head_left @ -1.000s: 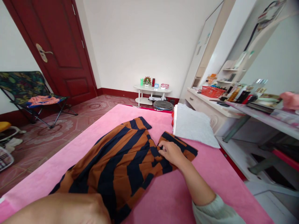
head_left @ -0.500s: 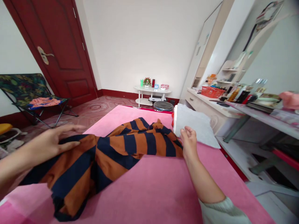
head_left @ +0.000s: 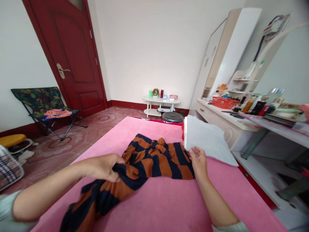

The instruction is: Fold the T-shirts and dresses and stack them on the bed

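Note:
A garment with broad rust-brown and navy stripes (head_left: 152, 164) lies rumpled across the pink bed cover (head_left: 154, 206). Its far part is spread out and has a bunched, knot-like bit in the middle. Its near end trails toward the lower left, past the frame's bottom edge. My left hand (head_left: 105, 166) is closed on a gathered fold of the cloth, left of centre. At the garment's right edge, my right hand (head_left: 199, 161) pinches the fabric between thumb and fingers. I cannot tell the exact kind of garment.
A folded grey-white cloth (head_left: 206, 137) lies just beyond my right hand. The dressing table (head_left: 214, 116) with a red basket (head_left: 224, 102) and bottles runs along the right. A folding chair (head_left: 45, 103) and a yellow stool (head_left: 12, 140) stand on the left.
My left hand has moved right and inward and closed on a fold, drawing the cloth's left part with it. My right hand stays at the right edge. The view has shifted slightly left and up.

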{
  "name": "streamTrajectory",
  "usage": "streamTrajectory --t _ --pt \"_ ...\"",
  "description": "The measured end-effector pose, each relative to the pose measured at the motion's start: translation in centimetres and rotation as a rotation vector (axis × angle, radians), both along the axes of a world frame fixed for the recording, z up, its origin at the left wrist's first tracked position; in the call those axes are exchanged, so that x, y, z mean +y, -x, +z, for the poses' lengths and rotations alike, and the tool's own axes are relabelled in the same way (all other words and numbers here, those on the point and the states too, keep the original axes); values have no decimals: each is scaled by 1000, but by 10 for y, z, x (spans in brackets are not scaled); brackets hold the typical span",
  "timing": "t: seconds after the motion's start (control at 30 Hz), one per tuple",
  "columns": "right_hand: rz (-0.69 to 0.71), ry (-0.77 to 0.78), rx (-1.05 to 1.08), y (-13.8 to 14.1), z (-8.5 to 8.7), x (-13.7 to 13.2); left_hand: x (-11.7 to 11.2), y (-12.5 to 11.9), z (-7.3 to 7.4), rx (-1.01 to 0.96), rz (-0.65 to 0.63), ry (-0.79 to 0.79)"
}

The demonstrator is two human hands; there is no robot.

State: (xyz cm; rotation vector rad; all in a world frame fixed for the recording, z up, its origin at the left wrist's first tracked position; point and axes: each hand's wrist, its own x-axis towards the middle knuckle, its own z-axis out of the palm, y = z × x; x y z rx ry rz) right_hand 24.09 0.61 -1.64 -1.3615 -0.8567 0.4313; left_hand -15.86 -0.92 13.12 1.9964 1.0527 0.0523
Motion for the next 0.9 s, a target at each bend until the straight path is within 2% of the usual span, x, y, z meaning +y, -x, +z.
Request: streamTrajectory --t 0.03,0.1,0.13,0.17,0.2,0.3,0.33,0.37,0.4,0.47,0.57,0.63,0.67,0.73,0.77,0.83,0.9 --pt "9 -1 11 -1 -1 0 6 -4 17 -126 40 -10" --pt "11 -5 33 -2 -1 0 15 -11 41 -401 254 -159" --pt "10 -1 50 -3 -1 0 16 -15 47 -449 302 -220" --pt "10 10 73 -4 -1 0 15 -18 49 -420 273 -230" --pt "8 25 103 -5 -1 0 11 -21 48 -317 158 -189" --pt "21 48 203 -6 -1 -2 -5 -30 44 89 -353 73" --pt "26 45 225 -6 -1 -2 -6 -32 48 157 -450 143" --pt "29 41 239 -6 0 -3 -2 -34 54 173 -477 178" --pt "33 38 247 -6 0 -3 7 -36 64 146 -429 187" --pt "38 38 254 -4 1 -4 39 -39 89 4 -162 19" --pt "46 37 252 -5 -1 -4 102 -42 133 -409 494 -516" --pt "44 34 245 -7 -4 -3 135 -42 152 -687 680 -855" --pt "42 34 246 -9 -5 -3 146 -41 157 -790 727 -968" --pt "42 31 257 -12 -8 -2 156 -35 149 -891 757 -1082" --pt "44 29 262 -13 -9 -1 156 -30 136 -876 760 -1077" --pt "47 29 262 -13 -11 -1 149 -14 96 -716 742 -954" --pt "51 36 246 -12 -10 0 136 5 45 -442 713 -687"
